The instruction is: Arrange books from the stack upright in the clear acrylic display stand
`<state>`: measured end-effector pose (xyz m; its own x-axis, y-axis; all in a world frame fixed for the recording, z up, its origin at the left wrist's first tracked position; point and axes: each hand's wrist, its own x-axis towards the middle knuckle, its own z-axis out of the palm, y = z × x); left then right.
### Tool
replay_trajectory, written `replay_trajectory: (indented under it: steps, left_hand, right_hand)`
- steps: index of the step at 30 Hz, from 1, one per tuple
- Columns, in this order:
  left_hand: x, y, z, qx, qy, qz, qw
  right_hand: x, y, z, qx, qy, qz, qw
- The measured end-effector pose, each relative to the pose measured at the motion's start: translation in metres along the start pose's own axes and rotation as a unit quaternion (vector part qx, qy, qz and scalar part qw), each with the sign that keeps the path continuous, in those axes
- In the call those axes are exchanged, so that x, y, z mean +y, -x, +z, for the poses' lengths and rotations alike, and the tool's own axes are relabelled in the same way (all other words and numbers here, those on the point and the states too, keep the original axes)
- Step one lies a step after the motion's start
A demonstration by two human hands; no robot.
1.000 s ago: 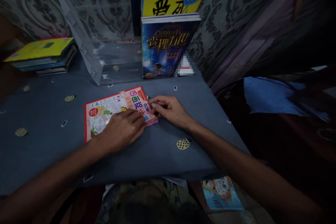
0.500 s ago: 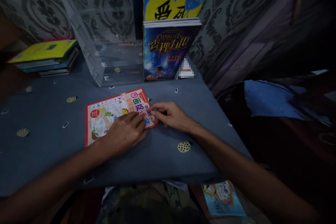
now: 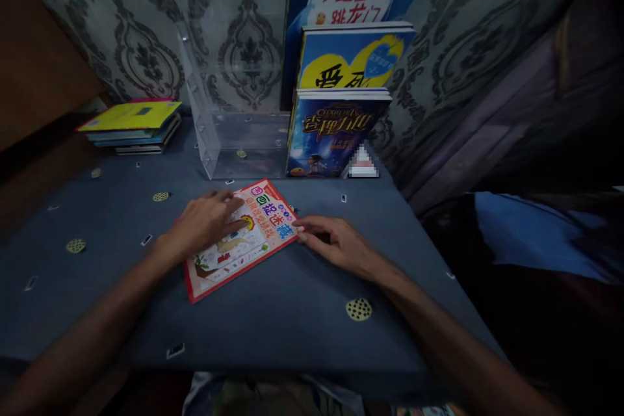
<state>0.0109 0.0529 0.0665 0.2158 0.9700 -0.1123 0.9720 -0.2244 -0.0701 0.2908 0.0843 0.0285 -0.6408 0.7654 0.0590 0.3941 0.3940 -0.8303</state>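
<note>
The view has tilted up, showing more of the upright books (image 3: 341,97). The colouring book (image 3: 238,240) lies flat on the blue table (image 3: 292,312), turned since before. Its left edge hides under the left hand (image 3: 202,224), now resting flat, fingers spread. The right hand (image 3: 336,244), loosely open, touches its right corner.

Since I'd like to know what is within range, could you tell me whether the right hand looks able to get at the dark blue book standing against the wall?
Probably yes: the right hand rests at the picture book's corner, and only bare tablecloth lies before the dark blue book.
</note>
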Motion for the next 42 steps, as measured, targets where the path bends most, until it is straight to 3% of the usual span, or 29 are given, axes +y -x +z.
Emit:
replay_trajectory:
  steps: [6,12,20,22,27,29,36,42]
  left_hand:
    - [0.009,0.003,-0.006,-0.019,-0.005,-0.038,0.999]
    - [0.021,0.004,0.001,-0.017,0.015,-0.045,0.999]
    - [0.025,0.009,0.011,0.088,-0.047,-0.01,0.995]
    - [0.033,0.013,0.01,0.116,-0.056,0.017,0.992]
    - [0.062,0.03,0.009,0.129,0.049,0.235,0.962]
    - [0.072,0.035,0.012,0.126,0.051,0.282,0.95]
    - [0.081,0.039,0.023,0.13,-0.03,0.305,0.943]
    - [0.08,0.039,0.026,0.183,-0.016,0.322,0.929]
  right_hand:
    - [0.01,-0.015,-0.008,0.051,0.097,-0.034,0.993]
    - [0.034,-0.042,-0.006,0.078,0.168,-0.066,0.98]
    - [0.044,-0.039,0.007,0.118,0.151,-0.106,0.976]
    - [0.042,-0.036,0.009,0.133,0.145,-0.102,0.975]
    - [0.03,-0.026,0.009,0.168,0.089,-0.081,0.978]
    - [0.024,-0.021,0.009,0.165,0.051,-0.066,0.983]
    - [0.008,-0.011,0.016,0.056,-0.064,-0.065,0.994]
    - [0.006,-0.005,0.019,0.04,-0.075,-0.078,0.993]
